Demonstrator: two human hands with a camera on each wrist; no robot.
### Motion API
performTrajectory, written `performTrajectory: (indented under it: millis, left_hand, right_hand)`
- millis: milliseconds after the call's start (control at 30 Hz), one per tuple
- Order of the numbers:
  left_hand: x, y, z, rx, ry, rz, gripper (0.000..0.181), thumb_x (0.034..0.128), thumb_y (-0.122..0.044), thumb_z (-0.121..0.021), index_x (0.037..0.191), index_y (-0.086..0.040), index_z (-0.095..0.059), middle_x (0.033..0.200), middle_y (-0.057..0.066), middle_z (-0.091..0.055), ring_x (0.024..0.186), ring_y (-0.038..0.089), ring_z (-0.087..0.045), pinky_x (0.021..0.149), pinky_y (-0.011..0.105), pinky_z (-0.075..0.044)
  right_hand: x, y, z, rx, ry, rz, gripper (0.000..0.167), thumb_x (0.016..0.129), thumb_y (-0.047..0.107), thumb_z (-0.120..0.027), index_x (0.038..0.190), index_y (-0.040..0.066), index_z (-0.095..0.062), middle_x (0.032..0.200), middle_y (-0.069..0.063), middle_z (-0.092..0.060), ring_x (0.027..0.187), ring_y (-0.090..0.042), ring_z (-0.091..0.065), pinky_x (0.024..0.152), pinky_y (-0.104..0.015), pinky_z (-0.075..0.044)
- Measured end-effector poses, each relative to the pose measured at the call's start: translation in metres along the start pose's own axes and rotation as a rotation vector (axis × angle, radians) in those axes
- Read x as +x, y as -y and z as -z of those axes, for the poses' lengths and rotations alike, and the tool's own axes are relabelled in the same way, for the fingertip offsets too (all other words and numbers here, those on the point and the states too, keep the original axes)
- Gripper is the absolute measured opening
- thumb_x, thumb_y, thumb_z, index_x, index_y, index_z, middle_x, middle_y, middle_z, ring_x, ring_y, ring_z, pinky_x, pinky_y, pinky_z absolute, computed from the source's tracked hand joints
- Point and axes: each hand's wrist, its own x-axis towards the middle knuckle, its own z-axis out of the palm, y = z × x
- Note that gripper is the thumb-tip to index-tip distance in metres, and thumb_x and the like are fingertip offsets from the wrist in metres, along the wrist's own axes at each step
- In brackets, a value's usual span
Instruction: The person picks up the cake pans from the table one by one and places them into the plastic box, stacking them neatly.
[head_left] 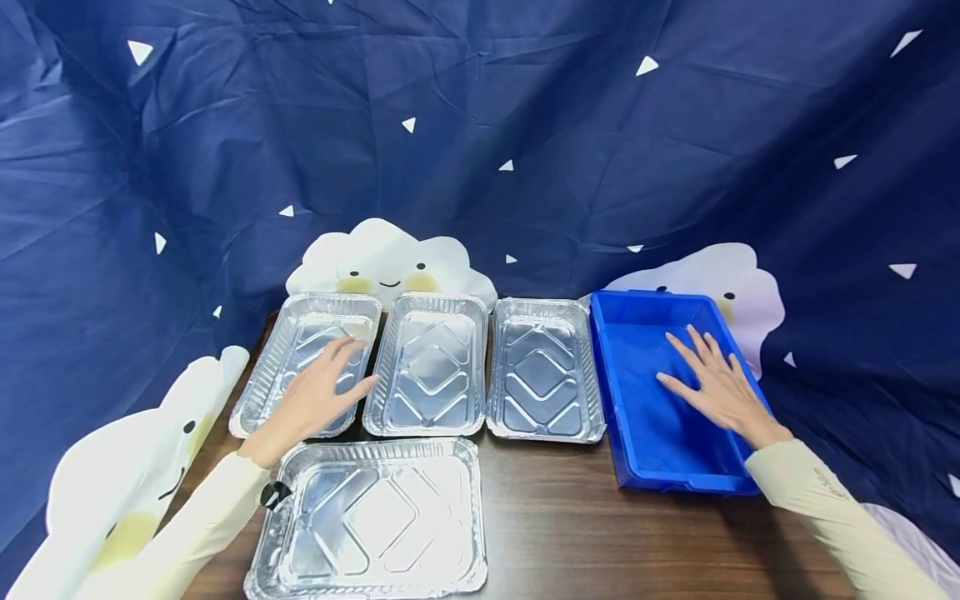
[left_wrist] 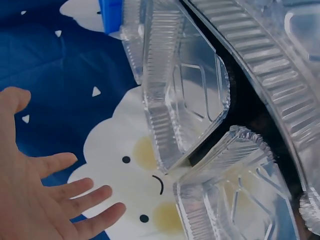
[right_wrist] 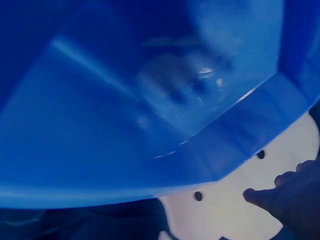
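My left hand [head_left: 318,396] hovers over the leftmost foil tray [head_left: 258,398], fingers spread and holding nothing. In the left wrist view the same hand [left_wrist: 55,185] shows separated fingers, apart from the trays. On the right, my right hand [head_left: 716,387] is above the blue plastic bin [head_left: 645,433], its fingers spread with nothing in them. The right wrist view has the bin's blue wall [right_wrist: 100,165] close up and part of the dim right hand [right_wrist: 295,195] at the edge. No contents show in the bin.
A middle foil tray [head_left: 431,367] and a right foil tray [head_left: 543,375] line up beside the bin. Nearer lies a sideways foil tray [head_left: 390,517] on the brown wooden table [head_left: 555,533]. Dark blue cloth [head_left: 480,125] with clouds and triangles hangs behind.
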Motion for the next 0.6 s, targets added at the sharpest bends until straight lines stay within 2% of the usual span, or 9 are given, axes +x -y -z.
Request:
performTrajectory:
  millis: [200, 333, 433, 600]
  left_hand:
    - [-0.023, 0.004, 0.012, -0.026, -0.011, 0.063, 0.064, 0.1072, -0.052, -0.057, 0.155, -0.009, -0.048, 0.158, 0.021, -0.045, 0.135, 0.05, -0.052, 0.103, 0.071, -0.045]
    - [-0.039, 0.006, 0.019, -0.046, -0.01, 0.112, 0.063, 0.1073, -0.05, -0.058, 0.153, -0.007, -0.05, 0.155, 0.022, -0.048, 0.138, 0.048, -0.049, 0.107, 0.069, -0.043]
    - [-0.05, 0.008, 0.021, -0.054, -0.014, 0.134, 0.062, 0.1073, -0.049, -0.058, 0.151, -0.004, -0.052, 0.15, 0.022, -0.053, 0.133, 0.044, -0.054, 0.104, 0.066, -0.046]
    - [-0.065, 0.014, 0.02, -0.05, -0.013, 0.161, 0.059, 0.1082, -0.048, -0.057, 0.148, -0.004, -0.056, 0.136, 0.018, -0.061, 0.111, 0.033, -0.063, 0.087, 0.052, -0.054]
  right_hand:
    - [-0.005, -0.022, 0.0, -0.013, 0.029, -0.042, 0.085, 0.107, 0.055, -0.051, 0.171, 0.018, -0.01, 0.172, -0.031, 0.002, 0.154, -0.06, 0.005, 0.112, -0.085, 0.008]
    - [-0.008, -0.034, 0.0, -0.027, 0.044, -0.067, 0.086, 0.107, 0.056, -0.049, 0.171, 0.018, -0.006, 0.17, -0.035, 0.0, 0.152, -0.062, 0.007, 0.112, -0.086, 0.006]
    - [-0.009, -0.041, 0.0, -0.028, 0.06, -0.086, 0.086, 0.107, 0.056, -0.048, 0.171, 0.019, -0.004, 0.169, -0.037, -0.001, 0.151, -0.063, 0.008, 0.11, -0.088, 0.004]
    - [-0.011, -0.052, 0.002, -0.021, 0.093, -0.13, 0.087, 0.108, 0.059, -0.045, 0.171, 0.02, 0.0, 0.168, -0.038, 0.003, 0.15, -0.065, 0.008, 0.109, -0.089, 0.003]
